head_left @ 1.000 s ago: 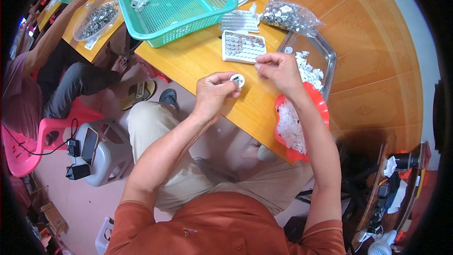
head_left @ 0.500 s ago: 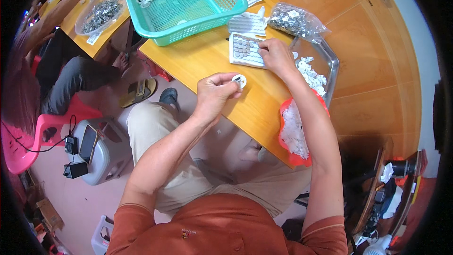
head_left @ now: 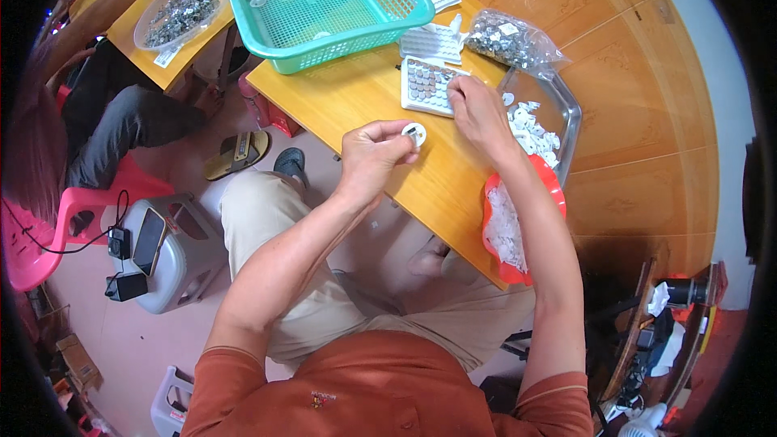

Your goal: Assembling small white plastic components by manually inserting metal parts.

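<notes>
My left hand pinches a small round white plastic piece between thumb and fingers, above the near edge of the table. A dark spot shows on the face of that piece. My right hand is bent over the right side of a white tray holding rows of round silvery discs, like button cells. Its thumb and fingers are closed together, and whatever lies between them is hidden. Right of this hand, small white plastic parts lie heaped in a metal tray.
A green basket with white rings stands at the table's far left. White trays and a clear bag of metal parts lie behind. A red dish of whitish bits sits under my right forearm. Another person sits at left.
The view has shifted slightly. My right hand has drawn back a little towards me over the tray's edge. The left hand keeps its hold on the white piece.
</notes>
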The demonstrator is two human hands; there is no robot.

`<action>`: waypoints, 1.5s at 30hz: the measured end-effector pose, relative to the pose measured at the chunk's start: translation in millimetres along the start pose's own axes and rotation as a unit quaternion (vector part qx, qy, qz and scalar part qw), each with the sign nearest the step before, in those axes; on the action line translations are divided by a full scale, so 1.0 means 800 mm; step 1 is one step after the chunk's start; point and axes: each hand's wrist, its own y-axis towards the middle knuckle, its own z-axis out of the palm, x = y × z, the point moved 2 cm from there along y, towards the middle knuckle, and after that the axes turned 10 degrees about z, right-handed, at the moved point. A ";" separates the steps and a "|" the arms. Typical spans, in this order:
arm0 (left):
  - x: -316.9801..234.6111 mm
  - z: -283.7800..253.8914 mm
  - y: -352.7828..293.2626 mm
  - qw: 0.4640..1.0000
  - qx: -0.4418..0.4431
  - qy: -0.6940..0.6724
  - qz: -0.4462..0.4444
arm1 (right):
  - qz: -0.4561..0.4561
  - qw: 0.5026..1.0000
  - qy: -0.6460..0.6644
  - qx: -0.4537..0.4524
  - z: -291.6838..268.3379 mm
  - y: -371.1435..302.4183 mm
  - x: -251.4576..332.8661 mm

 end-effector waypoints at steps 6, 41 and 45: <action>0.001 0.003 -0.002 1.000 -0.009 -0.008 0.003 | 0.176 0.920 0.333 0.111 -0.003 -0.054 0.035; 0.011 0.012 -0.012 0.999 0.004 -0.039 0.013 | 0.235 0.846 0.467 0.102 0.025 -0.095 0.040; 0.011 0.012 -0.012 0.999 0.030 -0.015 0.021 | 0.223 0.843 0.481 0.093 0.025 -0.097 0.037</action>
